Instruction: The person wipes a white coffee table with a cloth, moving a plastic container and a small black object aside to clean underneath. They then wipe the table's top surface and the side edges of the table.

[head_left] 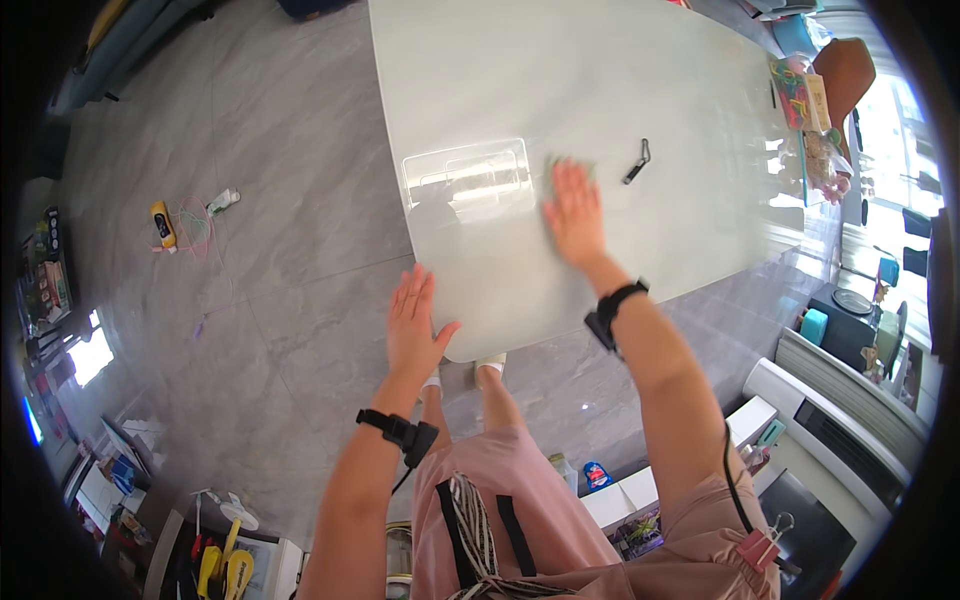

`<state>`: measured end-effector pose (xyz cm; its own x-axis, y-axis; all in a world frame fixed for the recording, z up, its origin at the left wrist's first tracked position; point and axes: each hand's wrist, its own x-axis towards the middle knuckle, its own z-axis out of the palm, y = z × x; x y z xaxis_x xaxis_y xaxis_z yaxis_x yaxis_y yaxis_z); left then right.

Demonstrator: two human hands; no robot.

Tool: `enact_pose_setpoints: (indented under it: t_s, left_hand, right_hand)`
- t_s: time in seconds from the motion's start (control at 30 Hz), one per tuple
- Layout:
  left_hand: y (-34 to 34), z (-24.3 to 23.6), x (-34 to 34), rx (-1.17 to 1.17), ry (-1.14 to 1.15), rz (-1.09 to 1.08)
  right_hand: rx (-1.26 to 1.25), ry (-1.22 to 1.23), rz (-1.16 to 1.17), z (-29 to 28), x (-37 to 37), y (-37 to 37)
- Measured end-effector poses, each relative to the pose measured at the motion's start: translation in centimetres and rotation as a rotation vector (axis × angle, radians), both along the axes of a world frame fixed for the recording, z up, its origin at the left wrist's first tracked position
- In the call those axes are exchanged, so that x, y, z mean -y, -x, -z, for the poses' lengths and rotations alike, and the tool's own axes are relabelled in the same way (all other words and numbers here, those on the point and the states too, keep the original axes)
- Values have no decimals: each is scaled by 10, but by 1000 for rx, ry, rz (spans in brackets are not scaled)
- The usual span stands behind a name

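My right hand (576, 215) lies flat on the pale glossy table (500, 285), its fingers stretched out. A pale greenish patch (557, 162), perhaps a thin cloth, peeks out around the fingertips; most of it is hidden and blurred. At the table's near left corner is my left hand (410, 325), palm down with fingers straight and the thumb apart. It holds nothing; I cannot tell whether it touches the table's edge. A small black folded object (637, 162) rests on the tabletop to the right of my right hand.
Toys in bags (800, 95) crowd the table's far right end, by a brown chair (845, 80). On the floor to the left lie a yellow device (163, 226), a white bottle (224, 201) and pink string. A white cabinet (640, 490) stands behind my legs at right.
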<state>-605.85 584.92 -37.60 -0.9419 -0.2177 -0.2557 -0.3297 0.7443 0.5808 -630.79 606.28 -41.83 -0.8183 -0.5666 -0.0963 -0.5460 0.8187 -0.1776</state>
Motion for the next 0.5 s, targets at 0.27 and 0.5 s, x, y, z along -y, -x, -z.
enact_pose_setpoints:
  t_s: [0.27,0.5]
  left_hand:
    - [-107,23,-63,-7,-205,-610]
    - [-170,20,-48,180,-303,-726]
  right_hand:
    - [-14,409,-323,12,180,-50]
    - [772,906,-201,-12,152,-210]
